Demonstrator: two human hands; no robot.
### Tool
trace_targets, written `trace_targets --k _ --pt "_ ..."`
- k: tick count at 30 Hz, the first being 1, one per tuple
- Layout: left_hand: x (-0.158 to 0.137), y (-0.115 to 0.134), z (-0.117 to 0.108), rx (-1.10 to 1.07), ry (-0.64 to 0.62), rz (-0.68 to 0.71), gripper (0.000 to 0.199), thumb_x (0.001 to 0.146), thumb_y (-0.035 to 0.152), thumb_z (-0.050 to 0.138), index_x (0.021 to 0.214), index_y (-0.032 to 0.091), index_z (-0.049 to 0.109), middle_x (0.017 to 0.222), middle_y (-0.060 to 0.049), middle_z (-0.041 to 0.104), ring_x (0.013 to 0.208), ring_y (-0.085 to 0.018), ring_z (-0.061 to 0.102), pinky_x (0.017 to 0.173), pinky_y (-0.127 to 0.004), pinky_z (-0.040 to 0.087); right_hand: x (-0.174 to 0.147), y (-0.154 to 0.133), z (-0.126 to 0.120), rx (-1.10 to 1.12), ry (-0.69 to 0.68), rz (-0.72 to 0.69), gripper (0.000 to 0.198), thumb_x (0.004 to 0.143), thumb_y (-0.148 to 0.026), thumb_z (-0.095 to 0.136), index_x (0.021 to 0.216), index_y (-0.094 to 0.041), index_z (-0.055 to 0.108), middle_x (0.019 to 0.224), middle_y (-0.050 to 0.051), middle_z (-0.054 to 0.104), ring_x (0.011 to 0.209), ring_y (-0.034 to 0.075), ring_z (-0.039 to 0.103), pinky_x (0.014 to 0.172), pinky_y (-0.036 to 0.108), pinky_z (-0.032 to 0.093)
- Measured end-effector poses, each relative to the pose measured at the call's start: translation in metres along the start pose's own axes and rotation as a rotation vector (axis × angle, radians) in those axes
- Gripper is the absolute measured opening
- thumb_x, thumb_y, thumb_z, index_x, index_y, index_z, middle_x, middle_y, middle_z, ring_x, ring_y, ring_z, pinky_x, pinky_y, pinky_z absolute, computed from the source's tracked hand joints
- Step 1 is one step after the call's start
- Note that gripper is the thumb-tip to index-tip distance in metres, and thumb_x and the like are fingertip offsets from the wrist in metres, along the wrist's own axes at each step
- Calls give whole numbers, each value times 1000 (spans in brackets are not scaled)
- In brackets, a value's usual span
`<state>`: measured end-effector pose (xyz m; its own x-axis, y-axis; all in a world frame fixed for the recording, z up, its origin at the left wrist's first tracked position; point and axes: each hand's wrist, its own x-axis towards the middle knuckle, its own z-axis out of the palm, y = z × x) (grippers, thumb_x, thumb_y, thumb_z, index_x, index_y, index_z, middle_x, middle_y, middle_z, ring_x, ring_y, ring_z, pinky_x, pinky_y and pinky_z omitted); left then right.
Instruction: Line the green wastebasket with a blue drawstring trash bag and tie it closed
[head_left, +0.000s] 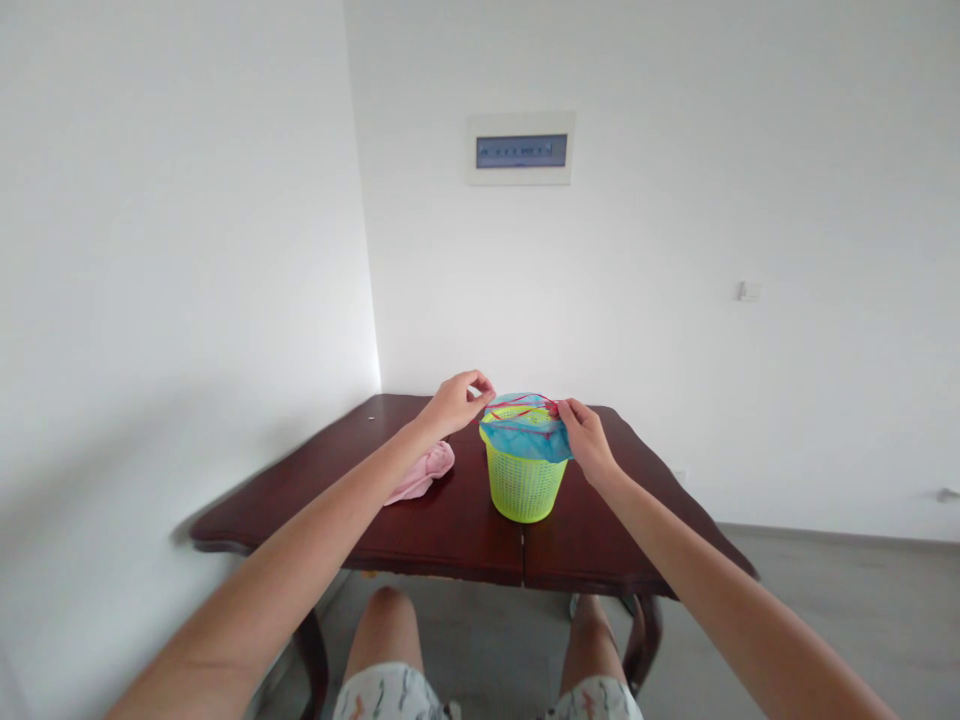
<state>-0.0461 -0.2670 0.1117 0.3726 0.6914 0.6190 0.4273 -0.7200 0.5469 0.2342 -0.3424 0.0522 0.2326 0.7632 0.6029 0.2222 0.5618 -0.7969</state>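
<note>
A yellow-green plastic waste basket (527,490) with mesh sides stands upright on the table. A thin blue drawstring garbage bag (525,440) is folded over its rim and hangs down outside. Across the basket's mouth runs the bag's red drawstring (525,398). My left hand (459,400), at the rim's left side, pinches the drawstring between thumb and fingers. On the right side of the rim, my right hand (587,435) is closed on a bunched part of the same drawstring. The inside of the basket is mostly hidden.
The dark red wooden table (465,545) has a seam down its middle. A crumpled pink cloth (426,470) lies left of the basket, partly behind my left forearm. White walls rise behind and to the left. A breaker panel (521,150) and a switch (750,291) are on the back wall.
</note>
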Motion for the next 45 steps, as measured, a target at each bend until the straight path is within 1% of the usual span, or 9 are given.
trace_targets --k 6,10,16,20,26,29,38,41,45 --pt "-10 12 3 36 -199 22 55 101 73 77 77 23 72 69 0 65 67 -19 55 64 -33 34 -6 1 3 82 46 42 65 92 -92 77 84 -27 68 79 0 63 75 21 54 65 34 45" --pt "-7 12 3 -171 -128 3 65 99 77 77 65 23 62 61 2 53 63 -17 46 65 -33 30 -11 -5 3 132 -22 85 65 89 -90 82 88 -26 76 76 -1 62 71 19 54 63 33 47" --pt "2 6 6 -462 48 -65 72 97 90 72 85 20 81 94 -9 81 94 -24 70 87 -35 52 -12 0 2 249 13 168 55 77 -72 101 86 -23 78 80 0 73 69 17 58 60 29 48" --pt "0 9 5 -1027 137 -236 53 93 71 94 94 20 78 123 -11 85 112 -26 77 94 -36 61 -5 11 -4 415 168 233 44 87 -64 93 91 -24 77 99 5 83 76 18 70 64 29 57" --pt "-4 14 -9 -1455 210 -230 18 114 41 80 109 25 76 135 -3 87 127 -22 80 111 -42 64 5 23 -19 667 302 316 27 96 -45 85 89 -24 69 100 7 88 84 20 81 71 31 66" --pt "-6 14 -13 -1490 263 -193 14 113 39 82 122 28 78 124 1 88 121 -20 83 117 -44 62 7 21 -30 751 351 304 24 98 -41 83 91 -25 67 97 2 87 79 17 80 72 29 66" --pt "-8 14 -6 -1392 309 -120 66 91 43 106 144 30 70 107 3 83 98 -17 84 106 -40 68 11 -20 -59 922 326 231 15 97 -31 77 87 -27 66 114 2 89 102 17 85 89 31 72" --pt "-12 27 -1 -1309 208 -44 83 90 48 106 158 32 59 108 3 82 90 -16 83 98 -39 71 2 -45 -53 881 203 42 16 97 -35 85 111 -30 78 108 0 87 103 17 84 96 31 71" --pt "-19 55 9 -1147 -7 52 93 100 53 97 172 32 42 113 2 80 73 -12 76 81 -32 70 -15 -83 -35 694 4 -169 64 101 -30 86 161 -43 67 92 -6 78 81 16 76 97 35 72"
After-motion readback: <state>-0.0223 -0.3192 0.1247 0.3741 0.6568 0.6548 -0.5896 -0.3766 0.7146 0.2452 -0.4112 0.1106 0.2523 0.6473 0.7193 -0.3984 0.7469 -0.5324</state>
